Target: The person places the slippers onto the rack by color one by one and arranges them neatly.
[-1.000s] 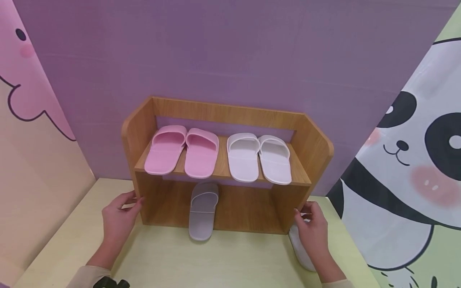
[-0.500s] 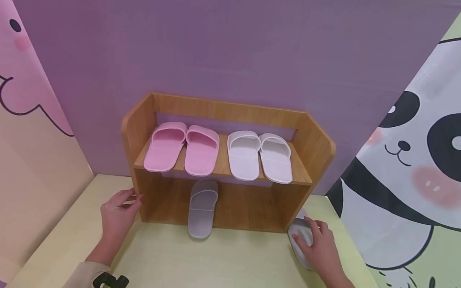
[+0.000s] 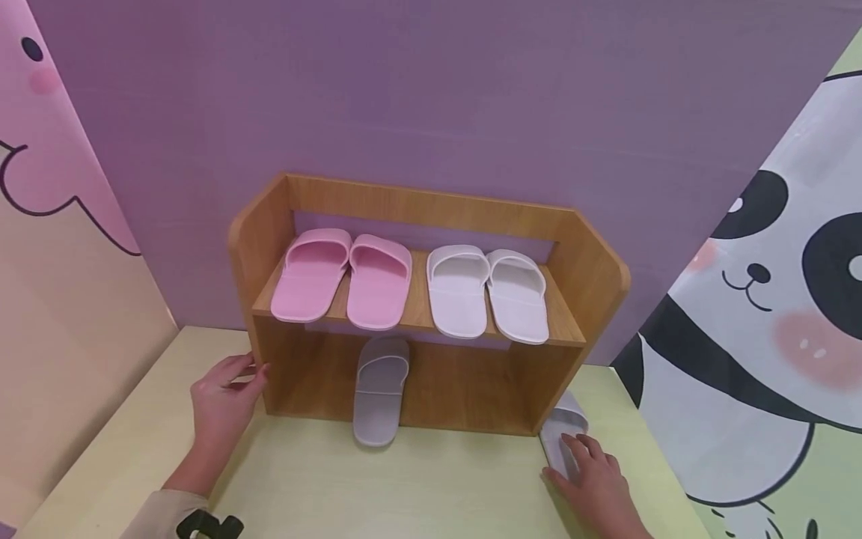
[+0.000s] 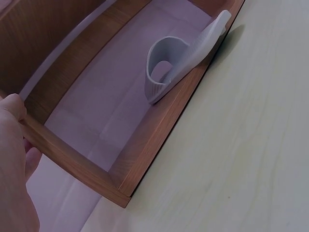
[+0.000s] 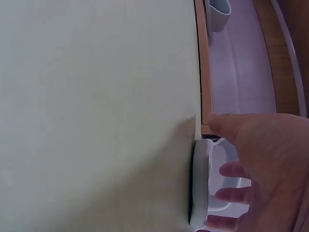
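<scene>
A wooden shoe rack [image 3: 431,202] stands against the purple wall. My left hand [image 3: 224,397] pinches the front edge of its left side panel; the left wrist view shows the thumb on this edge. My right hand [image 3: 595,486] hovers over a grey slipper [image 3: 560,430] on the table, just outside the rack's right side. In the right wrist view its fingers [image 5: 234,195] spread loosely above that slipper without gripping it. Another grey slipper [image 3: 378,404] lies on the lower shelf, its sole end jutting past the front edge. My right hand covers part of the outside slipper.
On the upper shelf sit a pair of pink slippers [image 3: 377,292] and a pair of white slippers [image 3: 458,299]. The pale table [image 3: 404,486] extends in front of the rack. A panda-printed panel [image 3: 761,352] borders the right side.
My right hand has let go of the rack's right side panel and moved down and right over the outside grey slipper. My left hand keeps its place on the rack.
</scene>
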Action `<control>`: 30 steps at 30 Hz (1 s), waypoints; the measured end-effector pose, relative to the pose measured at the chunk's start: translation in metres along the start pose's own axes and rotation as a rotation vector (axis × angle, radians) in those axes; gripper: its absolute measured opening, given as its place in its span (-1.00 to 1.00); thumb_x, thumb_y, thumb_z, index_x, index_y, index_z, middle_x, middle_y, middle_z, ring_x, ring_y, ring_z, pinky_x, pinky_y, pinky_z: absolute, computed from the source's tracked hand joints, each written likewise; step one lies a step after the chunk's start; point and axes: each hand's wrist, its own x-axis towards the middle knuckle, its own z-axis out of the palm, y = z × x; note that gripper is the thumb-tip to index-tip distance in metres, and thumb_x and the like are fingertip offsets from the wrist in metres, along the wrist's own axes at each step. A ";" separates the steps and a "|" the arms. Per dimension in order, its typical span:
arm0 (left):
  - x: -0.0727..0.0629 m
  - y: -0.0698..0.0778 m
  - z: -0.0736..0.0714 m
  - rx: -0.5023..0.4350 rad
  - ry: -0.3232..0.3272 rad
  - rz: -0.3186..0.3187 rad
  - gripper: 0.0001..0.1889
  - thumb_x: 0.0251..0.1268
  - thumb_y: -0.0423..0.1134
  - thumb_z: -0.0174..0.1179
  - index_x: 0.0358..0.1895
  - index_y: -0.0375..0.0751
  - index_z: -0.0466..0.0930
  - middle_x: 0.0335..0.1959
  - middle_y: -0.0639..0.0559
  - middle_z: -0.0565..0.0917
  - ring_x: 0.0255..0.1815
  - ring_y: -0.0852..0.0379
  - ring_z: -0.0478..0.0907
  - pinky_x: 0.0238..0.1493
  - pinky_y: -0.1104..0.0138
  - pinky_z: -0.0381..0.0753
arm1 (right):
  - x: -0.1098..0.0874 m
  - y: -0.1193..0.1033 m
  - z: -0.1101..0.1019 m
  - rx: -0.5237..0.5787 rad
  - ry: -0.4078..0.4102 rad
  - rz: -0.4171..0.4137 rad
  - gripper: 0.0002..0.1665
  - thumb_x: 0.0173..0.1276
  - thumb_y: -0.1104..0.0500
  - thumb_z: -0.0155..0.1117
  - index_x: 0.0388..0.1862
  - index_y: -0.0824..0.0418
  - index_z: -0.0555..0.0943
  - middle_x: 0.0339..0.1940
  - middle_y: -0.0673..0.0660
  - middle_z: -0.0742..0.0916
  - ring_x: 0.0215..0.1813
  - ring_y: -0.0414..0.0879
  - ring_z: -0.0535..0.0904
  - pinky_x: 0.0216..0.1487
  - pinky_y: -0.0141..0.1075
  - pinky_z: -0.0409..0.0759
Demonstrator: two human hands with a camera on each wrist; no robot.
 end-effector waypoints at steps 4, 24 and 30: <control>-0.001 0.000 0.000 -0.001 0.007 -0.010 -0.71 0.25 -0.54 0.55 0.04 -0.34 0.89 -0.15 -0.18 0.86 -0.21 0.74 0.60 -0.25 0.68 0.61 | 0.000 -0.001 0.004 0.014 -0.023 0.014 0.03 0.37 -0.36 0.55 0.58 0.24 0.52 0.54 0.50 0.48 0.39 0.62 0.42 0.34 0.56 0.48; -0.002 -0.004 0.002 -0.049 0.032 -0.005 -0.72 0.21 -0.62 0.52 0.00 -0.47 0.86 -0.16 -0.28 0.85 -0.19 0.71 0.63 -0.24 0.67 0.63 | 0.003 -0.006 0.000 0.078 0.008 0.063 -0.21 0.30 -0.06 0.65 0.41 0.27 0.64 0.47 0.50 0.48 0.27 0.59 0.42 0.21 0.55 0.56; -0.002 -0.004 0.003 -0.045 0.035 -0.013 -0.71 0.20 -0.61 0.53 0.00 -0.46 0.86 -0.16 -0.28 0.84 -0.23 0.73 0.62 -0.25 0.67 0.62 | 0.003 -0.009 0.002 0.130 0.038 0.088 -0.23 0.29 0.01 0.60 0.40 0.32 0.61 0.47 0.58 0.41 0.31 0.65 0.31 0.15 0.54 0.50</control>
